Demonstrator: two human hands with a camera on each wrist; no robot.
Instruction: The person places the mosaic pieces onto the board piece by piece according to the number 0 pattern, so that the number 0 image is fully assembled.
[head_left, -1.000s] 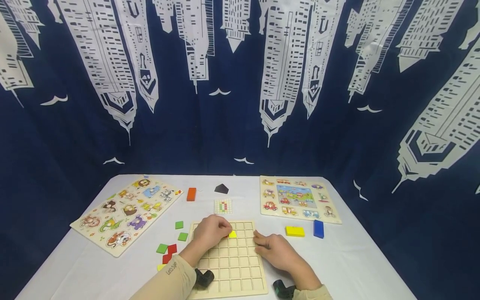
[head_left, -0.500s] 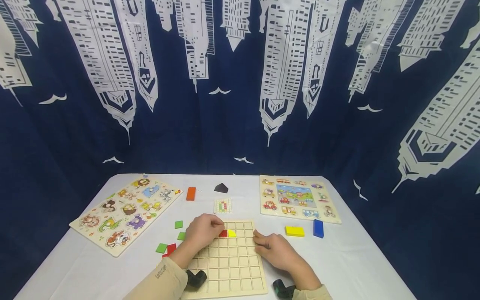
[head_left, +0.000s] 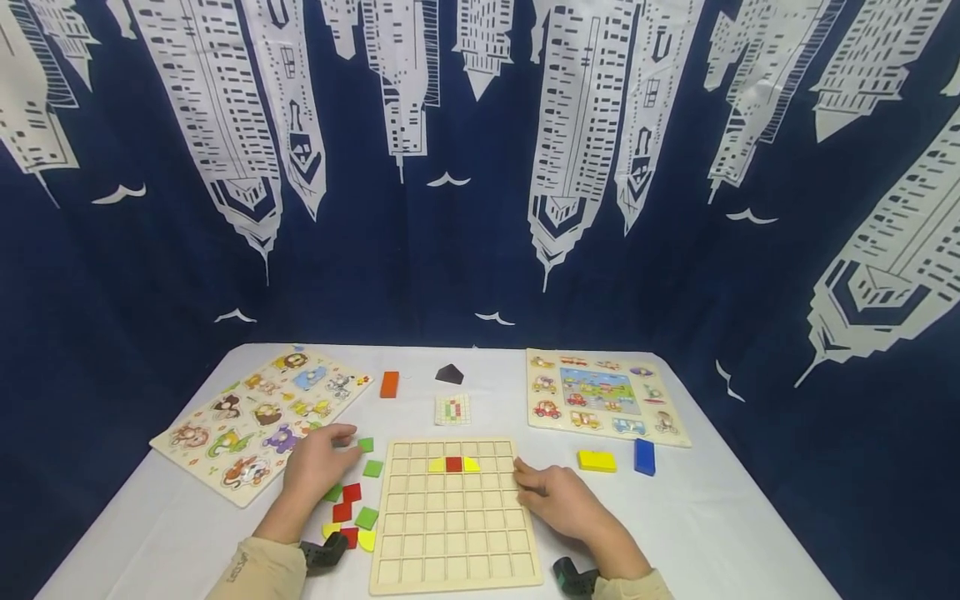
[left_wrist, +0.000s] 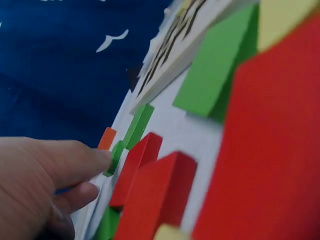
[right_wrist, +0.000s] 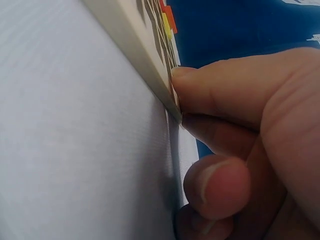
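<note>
A wooden grid board (head_left: pixel 456 523) lies in front of me. In its second row from the far side sits a red square tile (head_left: pixel 453 464) between two yellow rounded tiles (head_left: pixel 471 465). My left hand (head_left: pixel 318 458) is off the board's left side, thumb and fingers apart, fingertips beside a far green tile (head_left: pixel 366 445). In the left wrist view the fingertip overlaps a green tile (left_wrist: pixel 116 156), with nothing held. My right hand (head_left: pixel 558 500) pinches the board's right edge, its thumb (right_wrist: pixel 200 90) on top in the right wrist view.
Loose red tiles (head_left: pixel 342 512), green tiles (head_left: pixel 372 468) and yellow tiles (head_left: pixel 366 541) lie left of the board. A pattern card (head_left: pixel 452 409) is beyond it. Animal puzzle (head_left: pixel 255 417) stands left, vehicle puzzle (head_left: pixel 603 396) right, near yellow (head_left: pixel 597 461) and blue blocks (head_left: pixel 644 457).
My left hand has left the board and moved left to the loose tiles. Uncovered now are the red tile and both yellow tiles in the grid. The right hand keeps its place.
</note>
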